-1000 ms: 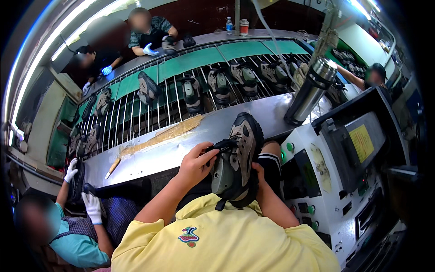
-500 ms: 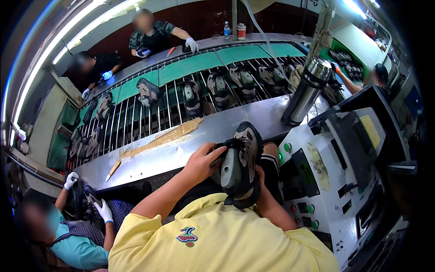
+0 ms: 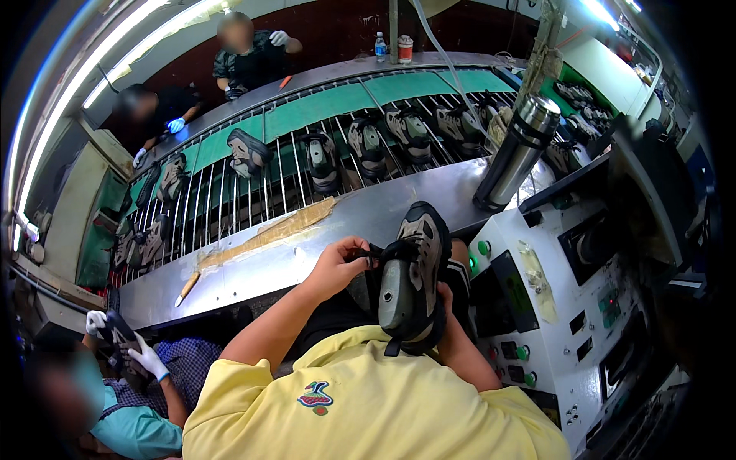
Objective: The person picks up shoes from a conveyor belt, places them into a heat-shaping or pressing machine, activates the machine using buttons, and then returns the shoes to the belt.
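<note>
A grey and black shoe [image 3: 427,257] stands toe-away in front of my chest, with a grey-green shoe last [image 3: 395,297] filling its opening. My left hand [image 3: 337,268] is closed at the shoe's left side, its fingertips pinching a black strip [image 3: 375,252], a lace or part of the tongue, drawn out from the shoe's top. Along the right side, my right hand [image 3: 446,303] grips the shoe near the heel and sole; most of its fingers are hidden behind it.
Beyond a metal ledge [image 3: 368,218], several lasted shoes [image 3: 320,162] lie on a roller conveyor. A steel thermos [image 3: 517,153] stands right of me, above a white machine [image 3: 548,322] with buttons. A knife [image 3: 187,289] lies on the ledge's left. Co-workers sit lower left and across the conveyor.
My left hand has shifted slightly left, pulling the black strip outward from the shoe. At right, the machine's dark cover has swung up. The lower-left co-worker has raised a shoe.
</note>
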### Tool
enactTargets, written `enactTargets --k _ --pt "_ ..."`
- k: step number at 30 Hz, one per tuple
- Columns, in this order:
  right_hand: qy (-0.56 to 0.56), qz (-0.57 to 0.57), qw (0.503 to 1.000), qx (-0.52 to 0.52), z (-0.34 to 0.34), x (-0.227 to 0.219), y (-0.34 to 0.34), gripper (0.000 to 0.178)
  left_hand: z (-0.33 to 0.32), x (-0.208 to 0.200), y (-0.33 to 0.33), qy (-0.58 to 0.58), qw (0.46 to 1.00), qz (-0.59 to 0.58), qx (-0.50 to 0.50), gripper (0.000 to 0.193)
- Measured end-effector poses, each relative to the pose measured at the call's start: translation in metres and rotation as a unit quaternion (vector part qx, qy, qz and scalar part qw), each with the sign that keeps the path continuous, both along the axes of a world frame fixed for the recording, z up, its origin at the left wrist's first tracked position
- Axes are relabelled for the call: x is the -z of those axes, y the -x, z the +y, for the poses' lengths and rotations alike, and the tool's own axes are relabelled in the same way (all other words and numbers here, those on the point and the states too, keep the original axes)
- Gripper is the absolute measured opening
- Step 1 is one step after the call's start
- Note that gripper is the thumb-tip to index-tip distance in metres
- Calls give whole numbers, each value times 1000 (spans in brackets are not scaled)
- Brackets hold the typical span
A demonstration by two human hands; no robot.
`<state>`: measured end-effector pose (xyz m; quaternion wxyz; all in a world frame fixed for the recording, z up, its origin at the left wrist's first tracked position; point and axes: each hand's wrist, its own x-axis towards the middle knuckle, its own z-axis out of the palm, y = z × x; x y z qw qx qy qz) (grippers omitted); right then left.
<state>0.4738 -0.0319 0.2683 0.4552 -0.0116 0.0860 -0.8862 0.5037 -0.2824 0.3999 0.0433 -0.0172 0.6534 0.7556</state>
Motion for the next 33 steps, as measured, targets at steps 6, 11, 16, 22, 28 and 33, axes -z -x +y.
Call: enactTargets --k 6,11,16,22,28,33 --pt "-43 1 998 -54 14 -28 4 60 4 -4 23 209 963 170 -4 15" --pt "-216 162 962 42 19 -66 7 75 28 -27 49 246 959 58 131 22" --pt "-217 145 963 67 55 -70 -4 82 36 -26 102 186 883 23 430 21" --pt "-59 41 981 181 113 -60 -48 73 92 14 149 56 883 -34 465 26" --pt "-124 -22 868 480 222 -122 -141 70 101 105 162 147 942 -103 283 19" --pt "-587 -41 445 676 379 -160 -174 96 52 182 177 175 971 -57 156 3"
